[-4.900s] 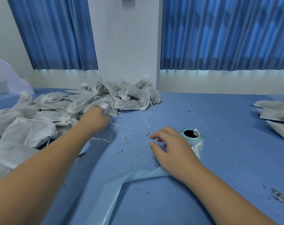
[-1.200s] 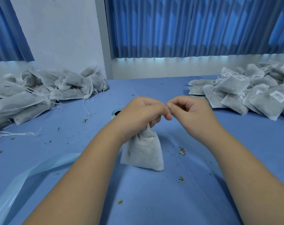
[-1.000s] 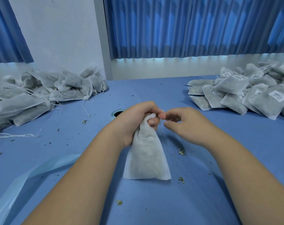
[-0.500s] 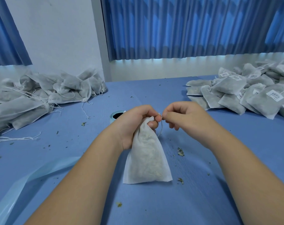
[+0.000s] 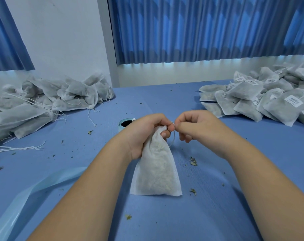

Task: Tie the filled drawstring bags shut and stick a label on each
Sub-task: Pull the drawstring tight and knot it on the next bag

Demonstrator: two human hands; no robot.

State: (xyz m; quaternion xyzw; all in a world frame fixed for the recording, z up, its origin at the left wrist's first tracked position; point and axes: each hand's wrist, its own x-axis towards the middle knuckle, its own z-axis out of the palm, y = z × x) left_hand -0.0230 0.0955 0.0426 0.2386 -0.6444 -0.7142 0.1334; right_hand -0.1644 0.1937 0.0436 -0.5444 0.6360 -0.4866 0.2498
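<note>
Left hand (image 5: 144,134) grips the bag (image 5: 156,171) by its neck while right hand (image 5: 198,129), at its three o'clock, pinches the string (image 5: 173,138); overtugging could snap it.

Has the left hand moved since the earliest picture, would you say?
Yes: the left hand moved right, from the untied pile to the label roll, gripping a bag.

A: Vantage?
B: One view. Head-worn, wide-angle, over the near side of the blue table (image 5: 217,214), facing forward and down.
A: Range?
B: Close. Forearms (image 5: 88,197) enter from the bottom edge; left hand (image 5: 144,134) and right hand (image 5: 200,127) sit mid-frame. Far end: wall (image 5: 66,40), curtains (image 5: 191,28).
</note>
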